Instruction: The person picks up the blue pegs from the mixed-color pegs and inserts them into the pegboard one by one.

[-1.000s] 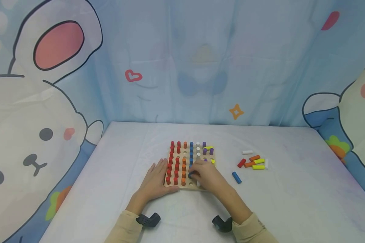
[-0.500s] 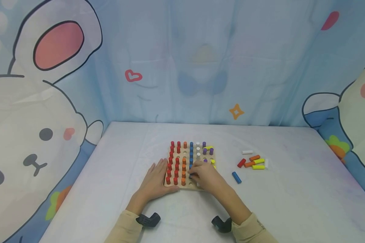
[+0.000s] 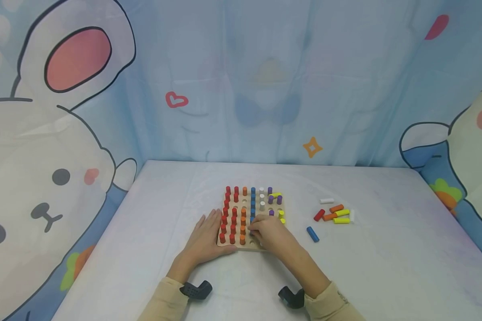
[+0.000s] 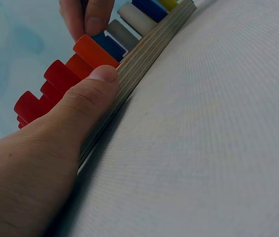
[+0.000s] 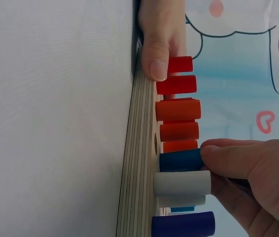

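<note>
A wooden pegboard (image 3: pixel 246 248) lies on the table with coloured pegs standing in columns. My left hand (image 3: pixel 204 238) lies at its left front corner, fingers straight along the side and thumb on the front edge, as the left wrist view shows of the thumb (image 4: pixel 100 79). Between thumb and fingertips, my right hand (image 3: pixel 275 234) pinches the top of a blue peg (image 5: pixel 180 160). That peg stands at the board's surface in the blue column, beside an orange peg (image 5: pixel 179 131) and a white peg (image 5: pixel 181 183). In the head view the right hand hides part of the board.
Right of the board lie loose pegs: a blue peg (image 3: pixel 312 234), a red peg (image 3: pixel 319 215), a white peg (image 3: pixel 326 201), and several orange and yellow ones. A yellow peg (image 3: pixel 276 195) lies sideways on the board's far right. A printed curtain (image 3: pixel 225 89) hangs behind the table.
The blue peg in my right hand has gone from tilted to upright in the blue column, the right hand shifting slightly with it. My left hand has stayed in place.
</note>
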The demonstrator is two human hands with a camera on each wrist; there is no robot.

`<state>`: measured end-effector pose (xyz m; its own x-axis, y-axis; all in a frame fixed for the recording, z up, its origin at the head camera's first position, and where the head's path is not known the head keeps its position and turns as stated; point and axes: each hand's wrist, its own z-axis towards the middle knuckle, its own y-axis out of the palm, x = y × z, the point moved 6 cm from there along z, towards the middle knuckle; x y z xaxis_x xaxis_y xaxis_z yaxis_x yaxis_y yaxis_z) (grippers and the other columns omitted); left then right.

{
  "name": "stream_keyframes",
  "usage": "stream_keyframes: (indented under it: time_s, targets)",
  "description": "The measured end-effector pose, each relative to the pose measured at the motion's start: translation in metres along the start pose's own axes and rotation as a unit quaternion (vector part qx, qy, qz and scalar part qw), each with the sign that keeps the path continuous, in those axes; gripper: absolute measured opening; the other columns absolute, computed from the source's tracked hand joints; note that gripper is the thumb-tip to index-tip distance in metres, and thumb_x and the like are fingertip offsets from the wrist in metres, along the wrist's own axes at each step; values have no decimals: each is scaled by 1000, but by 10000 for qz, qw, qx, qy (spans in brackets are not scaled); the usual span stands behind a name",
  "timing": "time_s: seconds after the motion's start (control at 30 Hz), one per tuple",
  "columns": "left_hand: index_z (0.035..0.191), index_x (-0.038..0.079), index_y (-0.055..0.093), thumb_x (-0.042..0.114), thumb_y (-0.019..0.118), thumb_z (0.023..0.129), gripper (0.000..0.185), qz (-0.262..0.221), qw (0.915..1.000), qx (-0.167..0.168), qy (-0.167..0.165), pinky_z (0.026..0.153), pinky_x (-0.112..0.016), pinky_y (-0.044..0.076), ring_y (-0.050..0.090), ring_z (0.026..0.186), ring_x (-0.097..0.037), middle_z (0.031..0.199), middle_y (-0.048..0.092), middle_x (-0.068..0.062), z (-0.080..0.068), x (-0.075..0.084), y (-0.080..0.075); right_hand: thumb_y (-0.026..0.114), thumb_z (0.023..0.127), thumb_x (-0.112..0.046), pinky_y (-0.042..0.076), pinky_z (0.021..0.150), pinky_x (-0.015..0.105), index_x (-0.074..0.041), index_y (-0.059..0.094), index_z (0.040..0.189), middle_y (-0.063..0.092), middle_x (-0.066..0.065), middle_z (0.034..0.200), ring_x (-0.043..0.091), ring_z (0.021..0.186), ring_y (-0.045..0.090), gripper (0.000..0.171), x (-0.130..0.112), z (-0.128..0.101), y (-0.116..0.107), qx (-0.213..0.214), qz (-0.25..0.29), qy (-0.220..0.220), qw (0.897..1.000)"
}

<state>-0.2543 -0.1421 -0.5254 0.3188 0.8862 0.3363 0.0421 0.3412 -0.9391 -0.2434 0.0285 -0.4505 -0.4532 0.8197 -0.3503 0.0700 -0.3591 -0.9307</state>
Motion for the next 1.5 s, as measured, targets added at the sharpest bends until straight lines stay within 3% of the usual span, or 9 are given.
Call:
stream_keyframes:
  time_s: [0.47,0.9,1.17,1.5]
  targets:
    - [152,8,19,85,48,70,116,48,10000,-31,-5,121,-44,12,15,148,-19,158,22,-5,1,-1,1,74,81,-12,56,84,28,-9,76,98,72,2,100,17,100,67,16,0,-1,-1,192,-41,-52,9998]
    - [152,9,19,84,49,70,116,-23,10000,-40,-54,121,-45,12,14,148,-19,158,22,-5,1,-1,1,73,84,-15,56,85,30,-14,74,102,70,-1,102,15,98,66,18,12,-4,-19,436,78,290,9986]
    - [153,9,17,84,50,70,116,-56,10000,-49,-12,121,-44,11,14,148,-19,159,21,-6,0,-1,1,72,84,-16,56,87,37,-14,73,104,70,2,107,22,104,65,20,32,-8,-40,611,106,495,9968]
    - [153,9,17,84,49,70,116,-60,9999,-76,-34,121,-44,10,13,148,-19,159,20,-5,0,0,0,70,85,-10,58,79,38,-13,73,107,69,3,101,22,91,66,22,69,-14,-63,839,307,767,9930]
